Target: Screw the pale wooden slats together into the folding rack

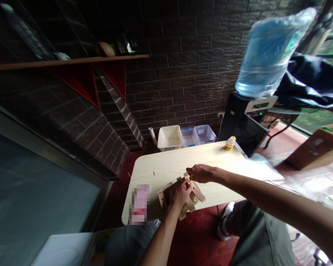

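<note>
A small wooden slatted frame point(199, 191) lies at the front edge of the pale table, with several light wood slats sticking out around it. My left hand point(180, 193) is closed over its upper side, fingers bent against the wood. Close beside it, at the frame's right end, my right hand point(202, 173) is curled into a fist. A bit of yellow shows under those fingers, but what they hold is hidden. A small dark stick-like piece point(154, 173) lies on the table to the left of the frame.
On the table point(147, 162) are a blurred pink item point(139, 204) at left and a yellow-and-clear bottle point(230, 143) at the far right. Behind it stand a cream bin point(169, 137) and clear plastic boxes point(204, 133). A water dispenser point(238, 122) stands at right.
</note>
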{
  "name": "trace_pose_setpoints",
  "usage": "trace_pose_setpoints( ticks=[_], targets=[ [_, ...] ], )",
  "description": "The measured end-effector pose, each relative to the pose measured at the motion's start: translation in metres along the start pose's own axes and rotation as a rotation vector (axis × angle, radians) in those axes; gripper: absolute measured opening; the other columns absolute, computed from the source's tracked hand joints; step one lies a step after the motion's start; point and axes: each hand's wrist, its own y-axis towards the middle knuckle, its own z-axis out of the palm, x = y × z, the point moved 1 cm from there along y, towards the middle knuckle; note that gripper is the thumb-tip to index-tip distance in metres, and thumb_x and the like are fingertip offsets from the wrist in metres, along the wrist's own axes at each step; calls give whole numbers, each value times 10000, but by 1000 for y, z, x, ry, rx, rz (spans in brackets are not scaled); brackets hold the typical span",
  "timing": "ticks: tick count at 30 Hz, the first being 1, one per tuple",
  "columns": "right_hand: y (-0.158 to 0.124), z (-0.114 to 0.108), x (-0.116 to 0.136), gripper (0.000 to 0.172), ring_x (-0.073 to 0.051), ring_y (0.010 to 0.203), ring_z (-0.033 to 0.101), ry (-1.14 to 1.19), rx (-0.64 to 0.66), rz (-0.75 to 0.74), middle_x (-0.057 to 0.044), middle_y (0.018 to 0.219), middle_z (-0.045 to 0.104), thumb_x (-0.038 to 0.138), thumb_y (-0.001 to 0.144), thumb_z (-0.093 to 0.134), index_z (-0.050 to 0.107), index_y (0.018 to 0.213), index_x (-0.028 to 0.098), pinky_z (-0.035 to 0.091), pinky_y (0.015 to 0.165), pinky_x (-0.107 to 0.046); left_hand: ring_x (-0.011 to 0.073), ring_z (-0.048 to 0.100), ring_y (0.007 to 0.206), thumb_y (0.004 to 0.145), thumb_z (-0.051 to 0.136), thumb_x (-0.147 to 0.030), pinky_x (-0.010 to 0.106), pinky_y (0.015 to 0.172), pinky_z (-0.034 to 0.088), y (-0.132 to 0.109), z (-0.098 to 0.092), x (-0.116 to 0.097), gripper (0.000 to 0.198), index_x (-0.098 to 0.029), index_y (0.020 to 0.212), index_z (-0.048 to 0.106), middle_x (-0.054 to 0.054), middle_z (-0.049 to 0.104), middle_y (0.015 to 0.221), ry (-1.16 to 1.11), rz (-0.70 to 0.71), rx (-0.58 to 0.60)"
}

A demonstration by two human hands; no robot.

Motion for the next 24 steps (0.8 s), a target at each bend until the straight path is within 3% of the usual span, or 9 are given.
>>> trace_pose_setpoints(
  ticks=[7, 12, 17, 24],
  targets=[
    [9, 5, -1, 332, -217, 726, 655, 12, 32, 107, -138, 880, 681, 340, 870, 495, 560, 1088, 99, 434, 544, -269, 158, 625, 767, 844, 585, -360, 246, 746, 434, 0, -2, -3, 272, -266, 1083, 675, 20, 676, 772, 14, -36, -7],
    [3, 3, 3, 375, -223, 753, 650, -24, 22, 22, -136, 904, 680, 342, 860, 499, 541, 1146, 102, 451, 565, -285, 142, 616, 753, 854, 576, -351, 243, 753, 426, -1, -6, -3, 268, -258, 1090, 663, 16, 675, 800, -8, 22, 20],
    [-2, -2, 7, 308, -213, 725, 648, -72, 5, 9, -122, 921, 679, 280, 890, 447, 534, 1155, 150, 438, 548, -280, 152, 614, 792, 869, 552, -349, 253, 772, 417, -2, -9, -5, 262, -246, 1087, 657, 24, 679, 836, -16, 33, 32],
    [7, 2, 12, 334, -245, 756, 653, -125, -13, 24, -172, 898, 673, 287, 926, 390, 547, 1128, 71, 452, 555, -300, 139, 604, 767, 856, 568, -362, 237, 730, 406, -2, -8, -4, 213, -264, 1015, 670, 4, 679, 845, -24, 3, 55]
  ],
)
